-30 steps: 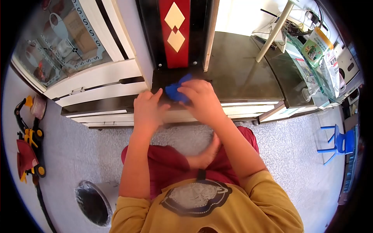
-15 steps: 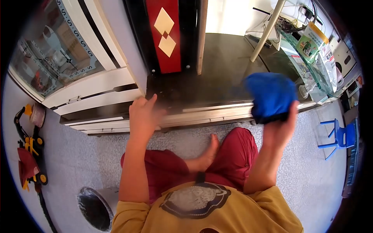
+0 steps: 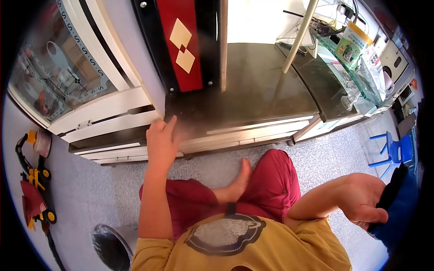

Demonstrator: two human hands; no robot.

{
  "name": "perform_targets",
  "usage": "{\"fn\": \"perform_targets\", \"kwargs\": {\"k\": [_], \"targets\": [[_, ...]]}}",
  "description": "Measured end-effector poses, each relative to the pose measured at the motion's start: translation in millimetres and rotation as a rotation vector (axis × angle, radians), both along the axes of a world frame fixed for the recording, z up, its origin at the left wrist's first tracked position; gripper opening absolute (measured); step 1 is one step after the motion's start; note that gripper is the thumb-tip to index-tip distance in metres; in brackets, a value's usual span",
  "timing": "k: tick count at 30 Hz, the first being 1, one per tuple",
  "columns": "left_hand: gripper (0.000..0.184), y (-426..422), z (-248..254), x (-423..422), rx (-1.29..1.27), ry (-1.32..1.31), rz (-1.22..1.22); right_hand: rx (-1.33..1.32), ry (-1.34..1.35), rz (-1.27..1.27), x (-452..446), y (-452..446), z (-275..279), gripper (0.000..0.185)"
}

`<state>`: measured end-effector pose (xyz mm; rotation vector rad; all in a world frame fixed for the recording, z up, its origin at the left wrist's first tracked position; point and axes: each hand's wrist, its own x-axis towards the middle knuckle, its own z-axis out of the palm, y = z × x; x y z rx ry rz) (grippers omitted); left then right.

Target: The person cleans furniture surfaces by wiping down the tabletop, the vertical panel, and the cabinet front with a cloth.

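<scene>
My right hand (image 3: 364, 197) is out at the far right, with thumb and fingers closed on a blue cloth (image 3: 402, 210) that has a black edge. Part of the cloth runs into the dark rim of the view. My left hand (image 3: 162, 141) is at the front edge of the low dark-topped cabinet (image 3: 253, 99), one finger stretched out and the others partly bent and blurred. I see nothing held in it. Whether it touches the cabinet top I cannot tell.
A tall black-and-red panel (image 3: 185, 49) stands on the cabinet. Right of it are a pale pole (image 3: 298, 38) and a glass shelf with a yellow-lidded container (image 3: 351, 47). A bin (image 3: 110, 246), a toy digger (image 3: 36, 180) and a blue chair (image 3: 395, 151) are on the floor.
My right hand has swung from above the cabinet's front edge out to the right and down, taking the blue cloth along. My left hand stays near the cabinet edge; the view has shifted slightly.
</scene>
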<state>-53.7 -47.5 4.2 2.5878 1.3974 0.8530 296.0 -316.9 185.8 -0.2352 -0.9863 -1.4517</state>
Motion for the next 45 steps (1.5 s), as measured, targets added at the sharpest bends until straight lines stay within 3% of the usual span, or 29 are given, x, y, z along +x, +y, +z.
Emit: {"fn": "perform_targets", "kwargs": {"k": [6, 9, 12, 18, 21, 31, 38, 41, 42, 45], "targets": [[0.059, -4, 4, 2, 0.027, -0.009, -0.002, -0.032, -0.092, -0.241, 2, -8, 18, 0.084], [0.059, -3, 2, 1, 0.031, -0.009, -0.004, -0.018, -0.136, -0.27, 2, -14, 29, 0.104], [0.059, -3, 3, 1, 0.018, -0.007, -0.005, 0.089, -0.279, -0.133, -3, -2, 47, 0.107], [0.06, -4, 3, 4, 0.105, -0.061, -0.023, 0.179, -0.316, -0.1, -7, -9, 55, 0.098], [0.059, -2, 2, 2, 0.012, -0.023, -0.006, 0.165, -0.265, -0.155, -5, -10, 53, 0.092], [0.06, -4, 2, 1, 0.023, -0.037, -0.018, 0.136, -0.249, -0.119, 6, -11, 56, 0.084], [0.06, -2, -1, 0, 0.03, -0.038, -0.024, 0.203, -0.228, -0.193, 8, -12, 74, 0.068], [0.06, -2, -2, 1, 0.062, -0.039, -0.025, -0.028, -0.046, -0.116, 20, 39, 58, 0.058], [0.059, -2, -1, 1, 0.079, -0.035, -0.026, -0.254, 0.045, -0.106, 23, 71, 42, 0.055], [0.058, -5, 7, 3, -0.004, -0.014, -0.001, -1.304, 0.24, -0.246, 31, 189, -37, 0.046]]}}
